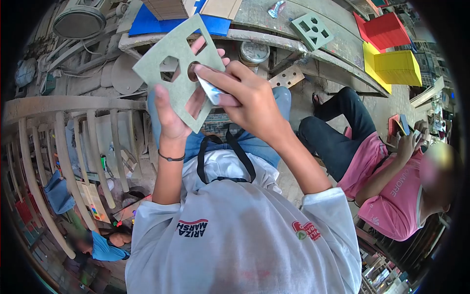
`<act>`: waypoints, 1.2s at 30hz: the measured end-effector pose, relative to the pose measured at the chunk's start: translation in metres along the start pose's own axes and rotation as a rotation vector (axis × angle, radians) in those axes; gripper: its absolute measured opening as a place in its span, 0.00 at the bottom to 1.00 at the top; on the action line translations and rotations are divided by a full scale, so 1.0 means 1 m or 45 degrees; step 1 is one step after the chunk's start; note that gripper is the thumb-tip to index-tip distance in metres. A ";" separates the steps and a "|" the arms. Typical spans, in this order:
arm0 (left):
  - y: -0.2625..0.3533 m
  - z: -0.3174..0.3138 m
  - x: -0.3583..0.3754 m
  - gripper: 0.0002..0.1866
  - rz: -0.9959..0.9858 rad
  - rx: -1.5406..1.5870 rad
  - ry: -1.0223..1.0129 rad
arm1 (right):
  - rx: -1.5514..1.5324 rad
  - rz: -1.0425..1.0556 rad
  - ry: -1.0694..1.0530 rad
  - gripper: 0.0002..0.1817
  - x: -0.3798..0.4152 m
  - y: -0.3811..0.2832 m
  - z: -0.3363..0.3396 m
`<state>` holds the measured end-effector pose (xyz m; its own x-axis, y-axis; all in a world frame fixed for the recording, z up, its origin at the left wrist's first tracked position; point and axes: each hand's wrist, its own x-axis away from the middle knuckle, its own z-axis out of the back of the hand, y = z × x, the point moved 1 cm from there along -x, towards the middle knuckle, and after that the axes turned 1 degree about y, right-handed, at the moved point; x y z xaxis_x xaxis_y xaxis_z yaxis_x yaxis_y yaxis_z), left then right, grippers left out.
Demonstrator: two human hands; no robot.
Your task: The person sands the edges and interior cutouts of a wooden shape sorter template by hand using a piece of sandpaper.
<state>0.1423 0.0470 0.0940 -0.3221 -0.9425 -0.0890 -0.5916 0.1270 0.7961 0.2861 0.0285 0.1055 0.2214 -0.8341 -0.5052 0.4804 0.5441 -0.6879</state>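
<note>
My left hand (171, 117) grips a grey-green board (182, 51) with its thumb on the near face and its fingers behind, partly seen through the cut-outs. The board is tilted and has a hexagonal hole, a round hole and other straight-edged holes. In my right hand (257, 100) is a folded piece of sandpaper (211, 93) with a white, blue-printed back. Its fingers press together on the paper, and the index fingertip reaches the edge of the round hole. Both hands are above my lap.
A wooden bench (338, 56) ahead bears a second grey cut-out board (299, 30), a crumpled wrapper-like piece (276, 9), a blue panel (147, 25), a red piece (389, 32) and a yellow piece (404, 68). A co-worker in pink (387, 201) sits at right. Wooden slats (63, 105) stand at left.
</note>
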 end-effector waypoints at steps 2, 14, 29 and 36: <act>-0.002 -0.001 -0.003 0.64 -0.018 -0.028 -0.003 | 0.100 0.007 -0.086 0.29 -0.002 0.001 -0.001; -0.029 0.002 -0.010 0.69 -0.320 -0.465 -0.076 | -1.870 -1.249 -0.049 0.06 -0.006 -0.037 0.024; 0.001 0.005 -0.016 0.57 -0.103 -0.230 -0.155 | -1.250 -0.947 -0.118 0.11 0.001 -0.025 0.008; 0.017 0.000 -0.009 0.46 0.228 0.039 0.014 | -0.264 -0.142 -0.382 0.24 -0.017 0.020 0.025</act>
<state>0.1355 0.0574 0.1081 -0.4164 -0.9073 0.0589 -0.5480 0.3021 0.7800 0.3135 0.0513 0.1135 0.4306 -0.8619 -0.2677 0.3404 0.4298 -0.8363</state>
